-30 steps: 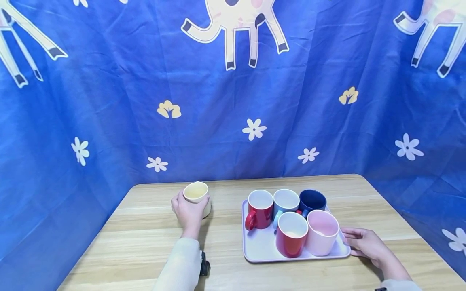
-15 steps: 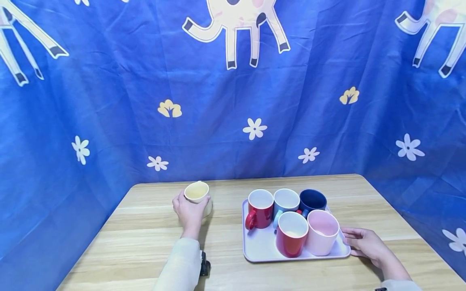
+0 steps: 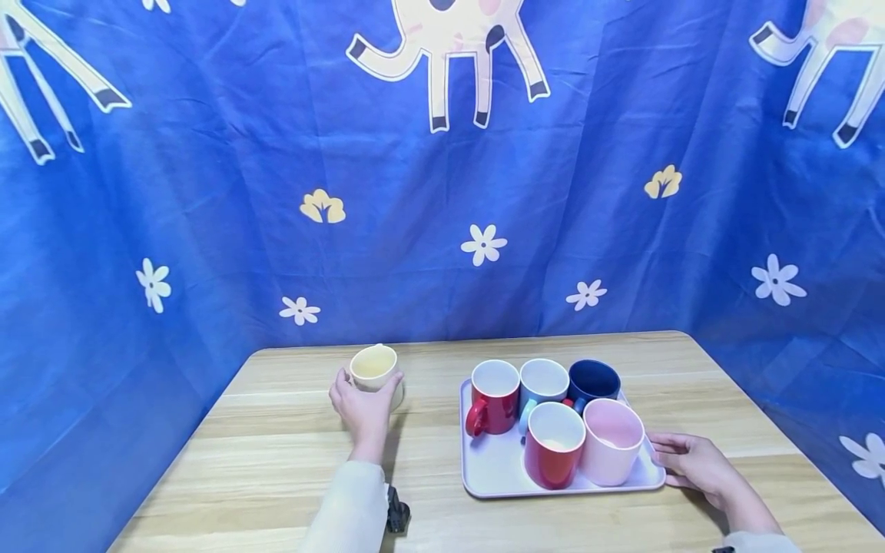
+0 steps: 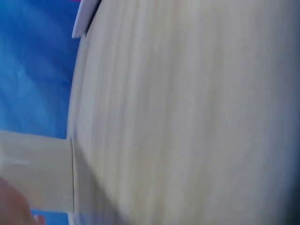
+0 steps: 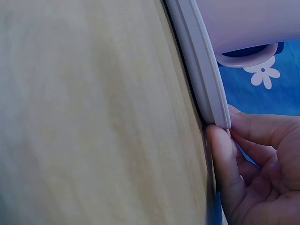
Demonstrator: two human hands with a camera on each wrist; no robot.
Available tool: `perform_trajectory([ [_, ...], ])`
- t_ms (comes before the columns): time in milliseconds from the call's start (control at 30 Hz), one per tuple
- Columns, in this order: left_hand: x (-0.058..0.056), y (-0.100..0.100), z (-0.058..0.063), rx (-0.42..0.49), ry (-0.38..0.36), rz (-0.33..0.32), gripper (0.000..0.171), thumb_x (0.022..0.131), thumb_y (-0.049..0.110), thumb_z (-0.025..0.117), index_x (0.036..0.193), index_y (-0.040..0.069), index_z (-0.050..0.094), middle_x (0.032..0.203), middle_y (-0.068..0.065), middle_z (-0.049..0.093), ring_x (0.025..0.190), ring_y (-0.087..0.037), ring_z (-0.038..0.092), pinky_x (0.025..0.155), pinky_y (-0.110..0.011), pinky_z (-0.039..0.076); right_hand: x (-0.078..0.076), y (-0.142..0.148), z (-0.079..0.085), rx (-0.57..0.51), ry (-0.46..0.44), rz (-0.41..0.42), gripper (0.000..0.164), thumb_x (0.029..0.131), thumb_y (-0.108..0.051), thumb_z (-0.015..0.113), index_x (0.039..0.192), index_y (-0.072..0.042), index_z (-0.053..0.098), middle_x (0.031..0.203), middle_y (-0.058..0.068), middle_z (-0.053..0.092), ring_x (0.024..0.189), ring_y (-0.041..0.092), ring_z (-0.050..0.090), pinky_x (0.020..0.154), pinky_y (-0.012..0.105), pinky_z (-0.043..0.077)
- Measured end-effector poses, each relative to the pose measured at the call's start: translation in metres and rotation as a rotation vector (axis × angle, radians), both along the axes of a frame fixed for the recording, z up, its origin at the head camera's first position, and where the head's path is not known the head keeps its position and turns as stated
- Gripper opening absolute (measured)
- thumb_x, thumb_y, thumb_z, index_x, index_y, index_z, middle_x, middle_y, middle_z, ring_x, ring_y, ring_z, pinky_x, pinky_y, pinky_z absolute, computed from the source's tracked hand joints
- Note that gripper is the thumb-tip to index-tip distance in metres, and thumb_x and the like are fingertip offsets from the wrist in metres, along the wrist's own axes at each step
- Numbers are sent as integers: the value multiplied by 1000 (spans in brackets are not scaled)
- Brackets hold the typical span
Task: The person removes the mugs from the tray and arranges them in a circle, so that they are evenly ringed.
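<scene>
A cream mug (image 3: 374, 367) stands upright on the left part of the table. My left hand (image 3: 362, 411) holds it from the near side, thumb and fingers on opposite sides; the hand covers much of its front. In the left wrist view, a fingertip lies against the cream wall. On the right, my right hand (image 3: 694, 465) pinches the right edge of a pale lilac tray (image 3: 494, 468), the thumb low at the rim in the right wrist view. Upright on the tray are two red mugs (image 3: 553, 461), a light blue mug, a navy mug (image 3: 596, 384) and a pink mug (image 3: 611, 453).
The wooden table (image 3: 242, 461) has bare surface between the cream mug and the tray. A blue curtain (image 3: 415, 269) with printed animals and flowers encloses its back and sides. The nearer red mug and the pink mug stand close together at the tray's front.
The left wrist and forearm have shifted slightly toward the viewer and to the right, while the cream mug stays about where it was. The right hand, tray and its mugs have not moved.
</scene>
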State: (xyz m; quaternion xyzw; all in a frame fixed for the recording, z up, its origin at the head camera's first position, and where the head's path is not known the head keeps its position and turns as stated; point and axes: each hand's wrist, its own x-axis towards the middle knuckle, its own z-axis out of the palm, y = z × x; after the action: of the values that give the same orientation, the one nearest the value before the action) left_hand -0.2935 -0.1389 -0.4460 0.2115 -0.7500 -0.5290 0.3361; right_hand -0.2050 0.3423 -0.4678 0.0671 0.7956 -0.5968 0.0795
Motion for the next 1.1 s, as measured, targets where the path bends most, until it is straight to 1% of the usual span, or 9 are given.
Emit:
perform_trajectory([
  [133,4,3,0,8,11,24,111,58,34,91,143,-3,30,140,-22,34,130,-37,31,105,-54,26,-1,0,1,1,-1,6,51,88,-5,64,130,17,43,115,21,62,89,16,63,73,35,55],
  [233,7,5,1,12,17,40,111,59,34,91,144,-2,29,141,-22,34,130,-37,30,106,-53,26,0,0,1,3,-1,7,52,88,-5,65,130,17,43,115,20,62,89,16,63,73,35,55],
  [433,12,11,4,27,25,58,112,61,35,90,147,1,26,144,-22,31,132,-37,28,107,-54,24,0,-1,2,7,-3,6,52,88,-5,65,130,17,43,115,20,62,88,16,63,72,35,55],
  [567,17,18,6,45,56,66,111,60,33,90,146,1,28,144,-21,32,132,-36,29,107,-52,24,0,-1,2,12,-11,-4,52,88,-5,64,130,16,43,114,19,62,87,16,62,72,35,55],
  [733,21,28,6,44,116,64,109,58,30,92,143,-1,32,141,-20,34,131,-35,31,108,-47,25,0,-1,1,13,-13,-5,52,88,-5,64,130,16,43,115,19,62,87,15,62,71,35,56],
  [900,26,37,8,47,158,54,108,58,28,92,143,-1,32,140,-19,35,130,-33,32,108,-46,24,0,0,0,14,-12,-1,52,89,-5,64,130,16,43,115,19,62,87,15,62,71,35,56],
  [1100,36,51,14,69,214,8,104,59,24,92,142,-2,34,137,-20,37,128,-33,34,108,-45,25,-1,1,-1,9,-17,-5,51,88,-5,65,130,16,44,115,19,63,86,15,63,71,34,56],
])
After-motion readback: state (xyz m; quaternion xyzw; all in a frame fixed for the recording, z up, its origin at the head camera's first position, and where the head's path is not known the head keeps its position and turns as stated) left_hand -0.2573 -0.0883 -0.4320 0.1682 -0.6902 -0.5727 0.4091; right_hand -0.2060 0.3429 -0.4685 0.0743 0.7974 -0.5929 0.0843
